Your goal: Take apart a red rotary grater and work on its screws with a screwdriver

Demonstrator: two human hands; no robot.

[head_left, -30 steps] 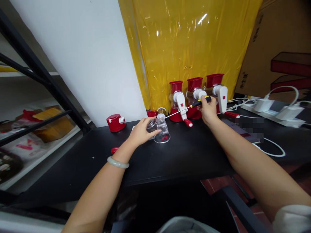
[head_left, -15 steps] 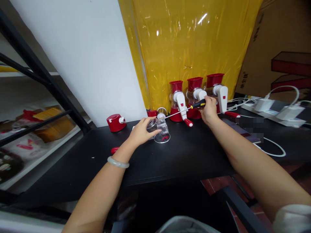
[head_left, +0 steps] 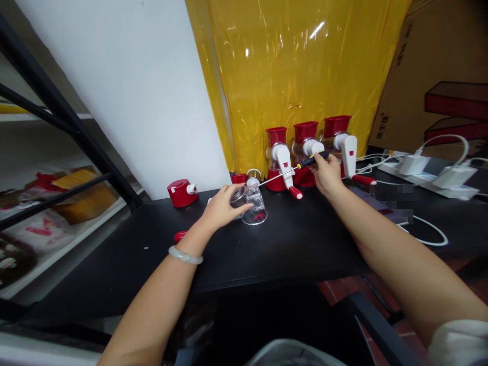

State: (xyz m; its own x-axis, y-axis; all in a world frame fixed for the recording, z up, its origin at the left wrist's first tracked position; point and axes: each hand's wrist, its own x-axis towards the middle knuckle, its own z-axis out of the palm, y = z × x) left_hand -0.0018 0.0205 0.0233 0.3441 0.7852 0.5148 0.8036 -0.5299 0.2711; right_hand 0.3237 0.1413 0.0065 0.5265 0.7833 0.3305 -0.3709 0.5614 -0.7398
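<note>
My left hand [head_left: 223, 207] is closed around a clear plastic grater body [head_left: 254, 203] that lies on its side on the black table. A screwdriver [head_left: 310, 159] with a black and yellow handle is gripped in my right hand [head_left: 328, 174]. Its long shaft points left, and the tip meets the clear body's upper right side; whether it touches a screw is too small to tell. Just behind the clear body stands a metal grating drum [head_left: 253, 176]. Left of my left hand sits a red base [head_left: 183, 193] with a white knob. A red handle [head_left: 180, 236] shows beside my left wrist.
Red rotary graters with white cranks, one on the left [head_left: 280, 160], one in the middle [head_left: 306, 152] and one on the right [head_left: 339, 145], stand at the back. A tablet-like device [head_left: 375, 206], white cables and a power strip [head_left: 430, 178] lie to the right. Shelving [head_left: 68, 218] is at left.
My right hand has shifted its fingers on the screwdriver handle, and the handle has tilted slightly. My left hand and the clear body have stayed in place.
</note>
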